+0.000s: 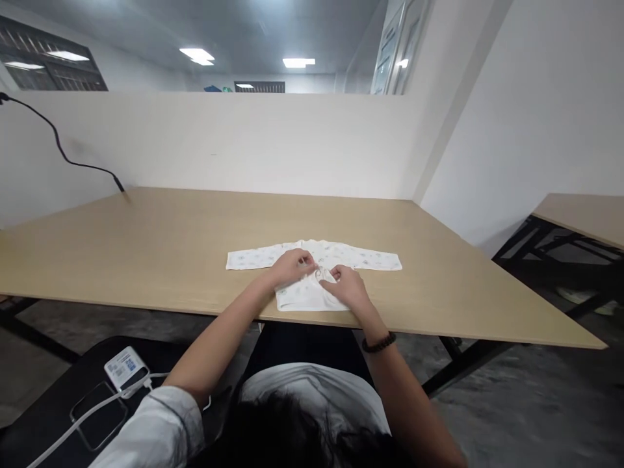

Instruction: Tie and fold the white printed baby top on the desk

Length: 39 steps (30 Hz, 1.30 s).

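A small white long-sleeved shirt [312, 298] with a faint print lies spread on the table near its front edge, its sleeves stretched out to both sides. My left hand [293, 266] is over the left of the shirt's middle, thumb and fingers pinched on the fabric. My right hand [347, 286] rests on the right of the middle, its fingers closed on the cloth too. Between the two hands the fabric is slightly bunched. What exactly lies under the fingertips is too small to make out.
The wooden table [170, 247] ends at a white partition [268, 143]. A black flexible stalk [61, 146] stands at the back left. Below on the left, a white device [127, 369] with cables lies on a black seat. Another table [585, 211] is at the right.
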Motion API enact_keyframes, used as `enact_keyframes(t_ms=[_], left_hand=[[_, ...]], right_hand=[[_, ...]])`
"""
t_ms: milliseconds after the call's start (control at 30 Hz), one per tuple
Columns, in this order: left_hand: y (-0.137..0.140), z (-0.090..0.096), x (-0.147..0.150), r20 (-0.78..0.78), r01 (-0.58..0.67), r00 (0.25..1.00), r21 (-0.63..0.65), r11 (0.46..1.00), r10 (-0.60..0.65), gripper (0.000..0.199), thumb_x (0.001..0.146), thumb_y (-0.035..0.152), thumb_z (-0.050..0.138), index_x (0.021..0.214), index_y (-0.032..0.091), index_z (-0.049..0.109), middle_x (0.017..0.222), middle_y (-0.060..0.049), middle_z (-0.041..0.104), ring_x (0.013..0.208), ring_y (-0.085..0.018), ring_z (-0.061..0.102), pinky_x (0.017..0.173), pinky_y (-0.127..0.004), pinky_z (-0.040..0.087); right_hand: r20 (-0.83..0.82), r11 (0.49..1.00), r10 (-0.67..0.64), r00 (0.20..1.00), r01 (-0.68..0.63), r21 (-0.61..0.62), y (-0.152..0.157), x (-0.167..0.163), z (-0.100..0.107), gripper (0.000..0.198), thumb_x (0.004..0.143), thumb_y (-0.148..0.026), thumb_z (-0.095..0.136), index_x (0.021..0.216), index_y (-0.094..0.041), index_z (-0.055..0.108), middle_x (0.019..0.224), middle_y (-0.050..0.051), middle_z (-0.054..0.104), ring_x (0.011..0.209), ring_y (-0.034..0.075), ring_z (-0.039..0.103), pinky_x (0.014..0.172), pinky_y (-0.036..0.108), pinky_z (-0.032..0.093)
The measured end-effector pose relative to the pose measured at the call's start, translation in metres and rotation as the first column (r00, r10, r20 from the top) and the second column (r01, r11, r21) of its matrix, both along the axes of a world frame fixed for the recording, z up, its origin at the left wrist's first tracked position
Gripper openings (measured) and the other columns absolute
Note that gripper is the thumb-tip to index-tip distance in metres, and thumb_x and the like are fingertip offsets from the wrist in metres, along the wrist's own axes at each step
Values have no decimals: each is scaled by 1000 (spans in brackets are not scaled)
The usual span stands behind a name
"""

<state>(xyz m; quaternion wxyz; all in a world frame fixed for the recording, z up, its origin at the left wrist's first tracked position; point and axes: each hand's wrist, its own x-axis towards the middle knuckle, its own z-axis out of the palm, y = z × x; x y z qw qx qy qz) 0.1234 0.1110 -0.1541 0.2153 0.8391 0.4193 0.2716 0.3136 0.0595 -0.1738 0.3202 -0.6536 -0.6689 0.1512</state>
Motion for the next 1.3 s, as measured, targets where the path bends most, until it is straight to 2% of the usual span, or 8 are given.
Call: enact_keyframes(t_ms=[133,333,500,633,800,933,1067,1300], left_hand=[[-30,3,10,-139,46,989,28,999,-42,30,93,38,47,90,20,71,92,-7,70,86,-20,62,74,-27,45],[-55,8,22,-222,-109,968,30,994,112,32,96,28,39,86,19,68,95,-7,68,87,-21,62,73,-30,44],[-65,5,33,-334,-234,902,152,960,273,24,92,18,46,96,15,70,101,-14,65,100,-30,59,86,-40,46],[-70,1,36,-315,-259,894,218,941,319,18,89,18,54,94,14,70,101,-15,62,100,-29,58,89,-40,47],[-69,0,31,-233,-303,907,215,928,350,21,90,14,50,85,15,70,98,-11,59,93,-24,58,86,-35,48],[-66,-2,31,-212,-330,912,130,935,352,22,92,15,46,84,14,67,98,-11,57,80,-20,58,76,-32,49],[-64,-4,30,-14,-334,942,60,941,336,16,93,18,45,88,16,61,102,-9,59,86,-19,60,80,-31,48],[-58,-8,25,196,-318,919,-140,938,341,15,92,21,49,80,18,57,80,-4,68,77,-17,63,75,-27,45]], right_hand=[[164,995,-85,983,91,-27,-9,-8,5,8,86,-23,65,84,-15,64,83,4,67,78,18,59,62,25,29],[204,990,-133,970,141,-26,-12,-13,10,19,94,-20,53,111,-16,63,86,5,67,86,21,60,68,27,33],[369,994,-70,927,34,101,-15,-21,11,14,95,-22,55,93,-14,67,95,13,67,94,27,58,79,32,37],[402,994,-57,914,14,109,-16,-29,14,15,96,-17,52,92,-15,66,90,13,66,89,26,58,71,30,36],[265,995,-16,964,-10,96,-18,-23,15,7,93,-17,58,97,-15,64,88,10,67,86,24,59,71,28,36],[177,990,50,983,-72,118,-17,-20,12,4,88,-15,61,86,-16,64,89,8,68,90,23,59,78,29,38],[-52,991,85,995,-79,111,-15,-22,6,3,84,-16,62,82,-16,65,86,4,69,81,18,61,74,26,40],[-481,987,155,863,-155,41,-10,-16,-4,16,81,-27,60,78,-15,70,79,3,70,73,16,64,69,23,47]])
